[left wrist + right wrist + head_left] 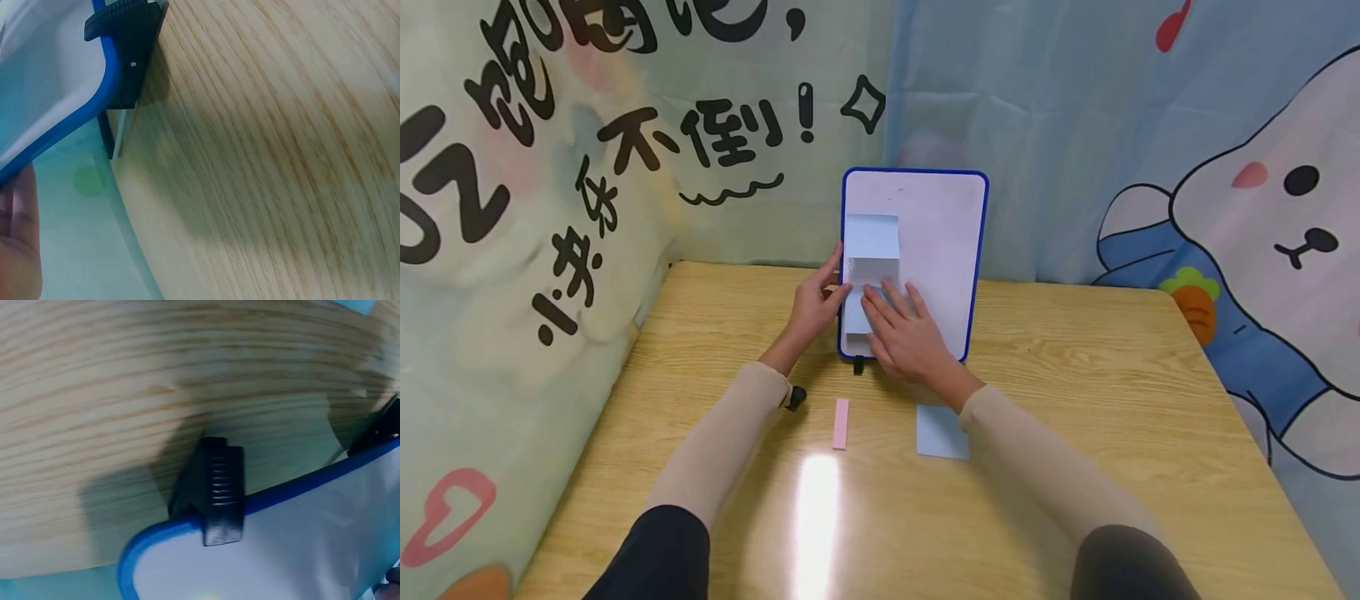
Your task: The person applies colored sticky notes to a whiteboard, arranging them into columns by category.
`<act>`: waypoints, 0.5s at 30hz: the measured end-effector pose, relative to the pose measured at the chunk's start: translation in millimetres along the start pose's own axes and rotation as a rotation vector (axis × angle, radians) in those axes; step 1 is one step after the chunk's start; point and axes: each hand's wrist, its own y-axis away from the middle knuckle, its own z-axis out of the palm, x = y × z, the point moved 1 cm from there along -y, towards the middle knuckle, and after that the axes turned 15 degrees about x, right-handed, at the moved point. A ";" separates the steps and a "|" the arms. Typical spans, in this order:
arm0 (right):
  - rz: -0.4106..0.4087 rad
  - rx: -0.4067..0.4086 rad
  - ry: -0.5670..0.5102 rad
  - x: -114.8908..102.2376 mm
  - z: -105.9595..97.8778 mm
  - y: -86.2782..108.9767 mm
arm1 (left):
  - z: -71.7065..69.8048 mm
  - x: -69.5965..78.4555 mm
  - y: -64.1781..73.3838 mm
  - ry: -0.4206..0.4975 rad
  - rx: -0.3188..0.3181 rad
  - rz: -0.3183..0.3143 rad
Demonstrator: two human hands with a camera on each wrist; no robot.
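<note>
A whiteboard (943, 250) with a blue rim stands upright on the table, propped on black clip feet (219, 494). My left hand (815, 302) grips its left edge, thumb toward the front; in the left wrist view, fingers (24, 209) reach behind the rim. Two light-blue paper pieces are on the board's left side. The upper piece (872, 237) has a paler band under it. Over the lower piece (856, 317) my right hand (912, 340) lies with straight fingers, pressing at its right side and hiding part of it.
On the wooden table (1037, 467), a pink paper strip (841, 423) lies in front of the board. To its right is a light-blue paper square (942, 432), partly under the right forearm. Printed cloth backdrops (1000, 125) rise behind and to the left.
</note>
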 end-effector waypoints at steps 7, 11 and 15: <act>0.032 0.008 -0.005 6.0 -1.1 7.0 | -1.1 3.2 -0.4 0.009 -0.001 -0.009; 0.066 -0.011 -0.004 10.0 -2.1 13.9 | -4.8 21.3 4.3 0.006 -0.013 -0.031; 0.091 -0.037 0.005 13.0 -5.2 18.1 | -8.1 29.8 6.8 0.015 -0.023 -0.045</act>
